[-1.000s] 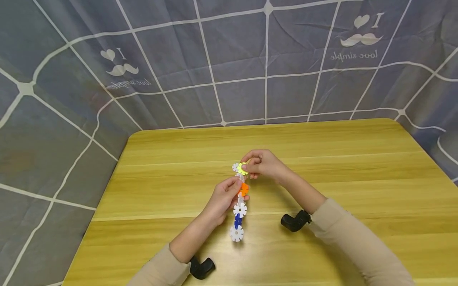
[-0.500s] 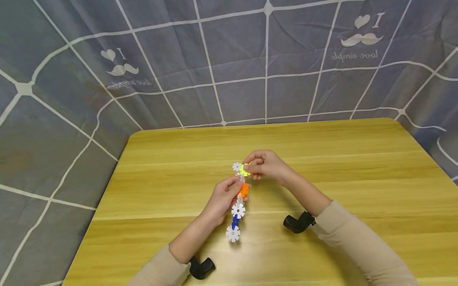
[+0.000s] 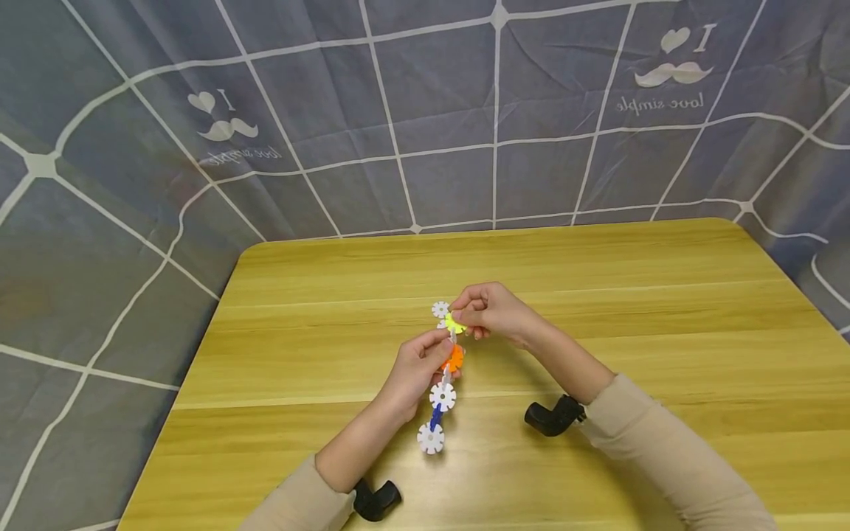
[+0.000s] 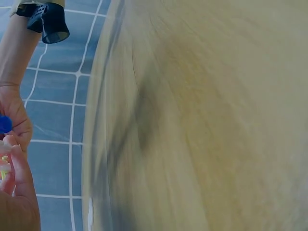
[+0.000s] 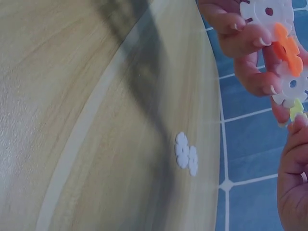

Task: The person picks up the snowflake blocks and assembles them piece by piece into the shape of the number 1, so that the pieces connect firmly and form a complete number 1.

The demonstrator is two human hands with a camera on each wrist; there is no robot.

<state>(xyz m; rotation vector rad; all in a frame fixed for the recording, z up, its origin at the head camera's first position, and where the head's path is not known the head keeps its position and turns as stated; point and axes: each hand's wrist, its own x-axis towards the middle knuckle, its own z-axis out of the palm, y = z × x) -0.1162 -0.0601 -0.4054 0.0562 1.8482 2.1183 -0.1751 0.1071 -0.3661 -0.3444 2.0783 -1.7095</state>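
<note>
I've got my left hand (image 3: 415,372) gripping the orange, notched plastic disc (image 3: 456,359). Just beyond those fingers (image 5: 245,40), my right hand (image 3: 496,313) pinches the yellow, notched plastic disc (image 3: 453,324).

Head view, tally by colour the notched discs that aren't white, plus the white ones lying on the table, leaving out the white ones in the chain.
Yellow disc: 1
Orange disc: 1
Blue disc: 1
White discs on the table: 2, one partly hidden
Total: 5
</note>
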